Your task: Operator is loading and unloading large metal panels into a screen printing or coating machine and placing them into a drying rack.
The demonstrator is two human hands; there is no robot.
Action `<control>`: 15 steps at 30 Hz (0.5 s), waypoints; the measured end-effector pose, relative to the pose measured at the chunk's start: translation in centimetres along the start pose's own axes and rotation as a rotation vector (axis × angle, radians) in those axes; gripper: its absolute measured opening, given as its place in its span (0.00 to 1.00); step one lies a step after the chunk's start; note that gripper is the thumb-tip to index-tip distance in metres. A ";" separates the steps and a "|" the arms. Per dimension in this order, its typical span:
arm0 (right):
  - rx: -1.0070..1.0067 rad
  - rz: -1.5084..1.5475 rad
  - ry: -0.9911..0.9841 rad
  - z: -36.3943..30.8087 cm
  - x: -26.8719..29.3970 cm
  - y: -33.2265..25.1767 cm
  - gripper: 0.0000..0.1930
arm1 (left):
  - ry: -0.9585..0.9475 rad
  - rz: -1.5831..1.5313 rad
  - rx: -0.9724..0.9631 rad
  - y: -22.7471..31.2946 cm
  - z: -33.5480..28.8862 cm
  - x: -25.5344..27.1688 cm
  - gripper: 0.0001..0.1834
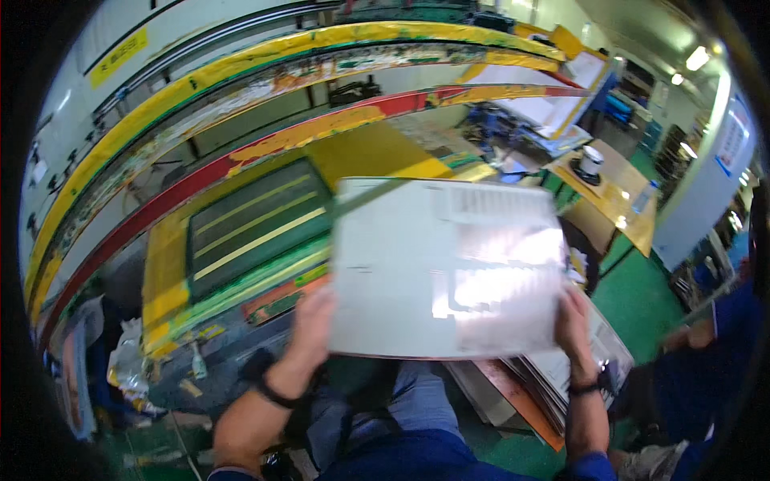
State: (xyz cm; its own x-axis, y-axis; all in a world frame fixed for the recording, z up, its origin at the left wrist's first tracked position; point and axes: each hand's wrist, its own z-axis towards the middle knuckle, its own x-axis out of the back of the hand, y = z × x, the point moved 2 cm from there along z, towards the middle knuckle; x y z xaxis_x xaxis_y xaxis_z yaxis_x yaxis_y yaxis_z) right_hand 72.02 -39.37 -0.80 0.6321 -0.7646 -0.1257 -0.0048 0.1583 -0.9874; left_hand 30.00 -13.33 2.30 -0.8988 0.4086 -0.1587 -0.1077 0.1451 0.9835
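A flat, pale rectangular sheet (393, 280) is held up in front of my body, with glossy reflections and faint printed patterns on its right half. My left hand (313, 321) grips its lower left edge, and my right hand (573, 325) grips its lower right edge. Motion blurs both hands, and the sheet hides some of the fingers. To the left of the sheet lies a yellow-edged screen-printing frame (164, 289) with a dark green panel and yellow strips. Below my right hand is a stack of flat sheets (597, 341), partly covered by the held one.
Long paint-stained bars (313, 132) arch across the printing bench. A brown table (630, 192) at the right carries a white spool-shaped object (591, 160). At the right edge stands a person in dark blue (682, 385). A plastic bag (128, 357) lies at the left.
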 end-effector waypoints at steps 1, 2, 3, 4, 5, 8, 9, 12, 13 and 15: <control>0.191 -0.217 -0.083 1.1 -5.2 -1.0 0.13 | 0.046 -0.014 -0.012 0.5 -0.6 4.2 0.15; 0.158 -0.278 -0.206 3.0 -7.6 -0.2 0.12 | 0.114 -0.056 0.009 2.8 -1.9 6.1 0.15; 0.192 -0.349 -0.233 3.6 -11.9 -0.9 0.13 | 0.196 -0.098 -0.002 2.7 -2.4 10.1 0.15; 0.260 -0.414 -0.318 2.3 -17.6 -3.7 0.12 | 0.309 -0.084 0.009 2.6 -3.5 13.9 0.15; 0.256 -0.311 -0.378 3.1 -20.4 -3.1 0.12 | 0.386 -0.148 -0.050 1.7 -3.5 17.3 0.16; 0.145 -0.244 -0.480 4.6 -27.1 -1.9 0.14 | 0.392 -0.192 -0.094 2.7 -4.8 22.1 0.16; 0.245 -0.250 -0.464 5.0 -29.3 -1.1 0.14 | 0.416 -0.204 -0.125 2.8 -5.1 23.6 0.16; 0.269 -0.362 -0.536 4.0 -35.0 -1.8 0.17 | 0.477 -0.164 -0.083 3.5 -7.1 27.4 0.20; 0.356 -0.328 -0.563 4.1 -35.9 -1.6 0.17 | 0.449 -0.124 -0.062 4.7 -7.7 26.7 0.21; 0.360 -0.321 -0.568 3.0 -37.7 -2.3 0.17 | 0.460 -0.088 -0.075 4.3 -8.6 29.8 0.21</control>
State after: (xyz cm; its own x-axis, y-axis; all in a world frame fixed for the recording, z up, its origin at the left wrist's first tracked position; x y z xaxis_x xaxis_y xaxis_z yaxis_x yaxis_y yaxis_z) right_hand 50.54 -8.98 6.56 0.8633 -0.3826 0.3290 0.4400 0.2514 -0.8621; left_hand -0.87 -8.25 2.57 -0.9780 -0.0463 -0.2034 -0.2068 0.0892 0.9743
